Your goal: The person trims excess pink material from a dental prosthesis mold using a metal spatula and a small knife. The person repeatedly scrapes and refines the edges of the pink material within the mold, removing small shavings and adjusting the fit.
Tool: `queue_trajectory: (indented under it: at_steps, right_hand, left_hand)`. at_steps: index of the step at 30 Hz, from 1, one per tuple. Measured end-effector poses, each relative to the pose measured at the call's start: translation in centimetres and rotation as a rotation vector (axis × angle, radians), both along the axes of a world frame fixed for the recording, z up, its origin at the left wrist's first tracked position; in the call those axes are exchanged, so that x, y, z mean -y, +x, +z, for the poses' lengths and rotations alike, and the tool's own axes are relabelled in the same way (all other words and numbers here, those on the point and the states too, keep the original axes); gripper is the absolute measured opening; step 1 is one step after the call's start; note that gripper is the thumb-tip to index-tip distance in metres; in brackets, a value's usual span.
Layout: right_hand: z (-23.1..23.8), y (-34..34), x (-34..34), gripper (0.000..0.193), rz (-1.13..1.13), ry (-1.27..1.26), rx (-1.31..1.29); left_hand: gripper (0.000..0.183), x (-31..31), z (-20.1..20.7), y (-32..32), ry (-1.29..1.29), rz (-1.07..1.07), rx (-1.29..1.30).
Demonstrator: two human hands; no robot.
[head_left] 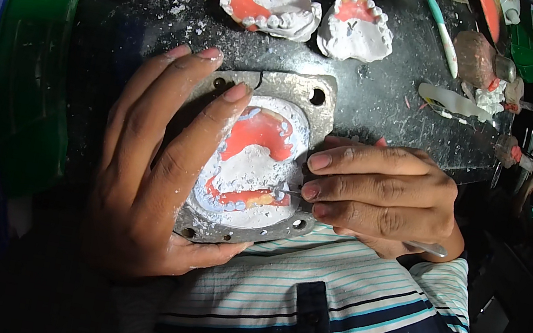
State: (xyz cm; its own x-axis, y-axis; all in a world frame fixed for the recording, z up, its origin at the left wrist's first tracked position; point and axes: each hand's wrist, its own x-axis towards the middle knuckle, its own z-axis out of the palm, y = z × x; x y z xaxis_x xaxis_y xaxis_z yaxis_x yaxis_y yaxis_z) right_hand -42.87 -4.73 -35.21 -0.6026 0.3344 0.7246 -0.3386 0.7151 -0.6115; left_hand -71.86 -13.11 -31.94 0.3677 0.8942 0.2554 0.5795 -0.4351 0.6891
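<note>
Left hand [152,168] gripping metal flask [306,106], right hand [382,198] pinching thin tool [427,247]

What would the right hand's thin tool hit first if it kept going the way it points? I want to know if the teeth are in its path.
The right hand points its thin metal tool leftward; the tip already seems to sit at the pink wax and teeth set in the plaster of the metal flask, so those come first, though depth is unclear.

Light falls bright and even on the centre, where the plaster in the metal flask [254,164] nearly blows out to white. The corners sink into black vignette. Fisheye bending curves the dark benchtop [379,94] toward the rim. The far right edge is dim and smeared; the centre stays sharp
</note>
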Motion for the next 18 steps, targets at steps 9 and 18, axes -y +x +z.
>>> queue_trajectory:
  at_steps: [9,18]
  right_hand:
    - [-1.3,-0.9,0.0,0.045,-0.044,0.042,-0.075]
    - [0.8,0.3,-0.4,0.024,-0.070,0.087,0.070]
  left_hand:
    - [0.119,-0.2,-0.2,0.0,0.013,-0.019,-0.036]
    - [0.128,-0.3,0.0,0.3,-0.051,-0.033,-0.117]
